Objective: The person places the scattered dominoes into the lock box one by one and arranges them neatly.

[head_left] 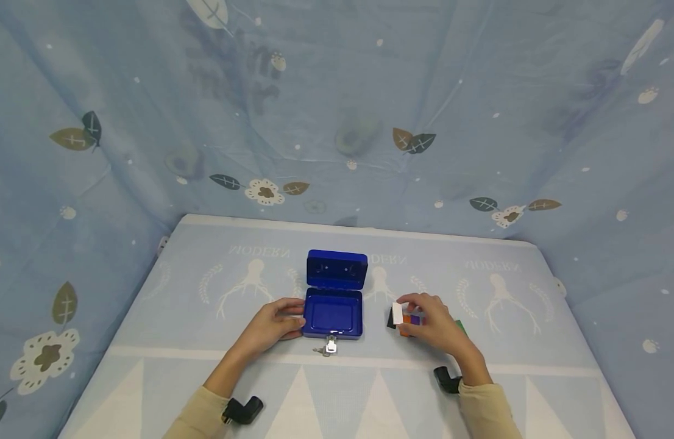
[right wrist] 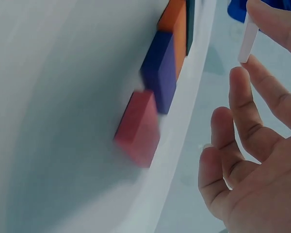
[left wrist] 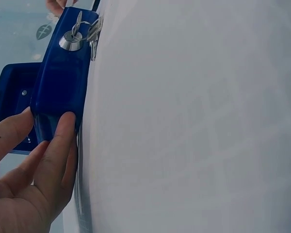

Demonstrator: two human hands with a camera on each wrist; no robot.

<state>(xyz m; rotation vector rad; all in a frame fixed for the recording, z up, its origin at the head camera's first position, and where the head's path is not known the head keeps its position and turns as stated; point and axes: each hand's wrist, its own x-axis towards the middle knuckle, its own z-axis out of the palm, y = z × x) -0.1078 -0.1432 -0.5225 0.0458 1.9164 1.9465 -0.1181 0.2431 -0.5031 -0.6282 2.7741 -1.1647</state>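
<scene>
A blue metal cash box (head_left: 334,314) lies with its lid (head_left: 337,268) raised; its inside shows bare. Keys (head_left: 330,346) hang at the lock on its front. My left hand (head_left: 275,319) rests against the box's left end, thumb near the rim and fingertips along the side wall, fingers extended. Between thumb and index finger my right hand (head_left: 432,323) pinches a white flat block (head_left: 397,313), to the right of the box. In the right wrist view the white block (right wrist: 249,41) stands on edge in the pinch, other fingers apart.
Under and beside the right hand lie an orange block (right wrist: 173,22), a purple block (right wrist: 157,73), a red block (right wrist: 138,128) and a dark block (head_left: 390,319). A green piece (head_left: 461,327) shows right of the hand. The patterned cloth (head_left: 167,292) covers the table; a curtain hangs behind.
</scene>
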